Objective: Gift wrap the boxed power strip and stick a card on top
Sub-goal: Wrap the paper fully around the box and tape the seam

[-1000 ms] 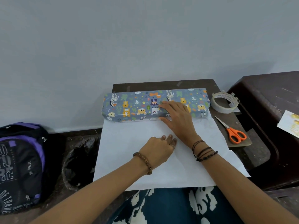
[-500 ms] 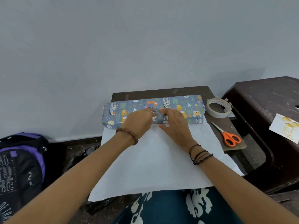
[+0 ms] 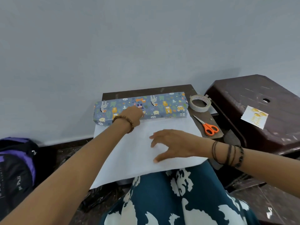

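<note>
The long box (image 3: 162,106), partly covered in blue animal-print wrapping paper, lies across the far side of a small dark table (image 3: 146,91). The paper's white underside (image 3: 129,151) spreads from the box toward my lap. My left hand (image 3: 132,115) presses on the box's near top edge, left of centre, fingers curled on the paper. Over the white sheet my right hand (image 3: 172,144) hovers, fingers spread, holding nothing. A white card with gold print (image 3: 254,116) lies on the brown stool to the right.
A tape roll (image 3: 200,103) and orange-handled scissors (image 3: 209,127) sit on the table's right side. The brown plastic stool (image 3: 259,95) stands to the right. A black and purple backpack (image 3: 16,164) is on the floor at left. A grey wall rises just behind the table.
My right hand left the box and drew back over the white sheet. My left hand went from the sheet onto the box and stays there.
</note>
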Demonstrator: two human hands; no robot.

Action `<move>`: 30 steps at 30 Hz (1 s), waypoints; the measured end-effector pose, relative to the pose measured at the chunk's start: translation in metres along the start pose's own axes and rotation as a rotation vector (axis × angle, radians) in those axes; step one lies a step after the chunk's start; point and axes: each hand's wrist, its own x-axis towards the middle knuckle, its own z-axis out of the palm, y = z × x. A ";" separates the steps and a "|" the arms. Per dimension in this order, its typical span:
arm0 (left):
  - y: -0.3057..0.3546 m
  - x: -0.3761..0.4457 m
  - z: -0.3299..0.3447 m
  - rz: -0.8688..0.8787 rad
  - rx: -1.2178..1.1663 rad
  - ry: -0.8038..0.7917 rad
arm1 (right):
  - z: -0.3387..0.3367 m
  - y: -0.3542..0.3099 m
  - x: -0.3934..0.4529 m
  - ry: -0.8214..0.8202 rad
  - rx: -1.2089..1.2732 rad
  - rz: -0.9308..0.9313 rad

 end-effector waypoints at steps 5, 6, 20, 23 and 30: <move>0.003 -0.006 -0.011 -0.046 -0.014 -0.084 | 0.014 -0.014 -0.017 -0.124 -0.307 -0.093; 0.002 -0.006 -0.012 -0.043 -0.012 -0.098 | 0.017 -0.013 -0.017 -0.105 -0.372 -0.118; -0.013 0.016 -0.103 -0.298 -0.306 -0.104 | -0.098 0.083 0.102 0.239 0.048 0.213; -0.029 0.048 -0.089 -0.201 -0.413 0.181 | -0.100 0.115 0.134 0.202 0.150 0.250; -0.003 0.028 -0.011 -0.042 -0.275 0.623 | -0.087 0.150 0.172 0.186 0.282 0.300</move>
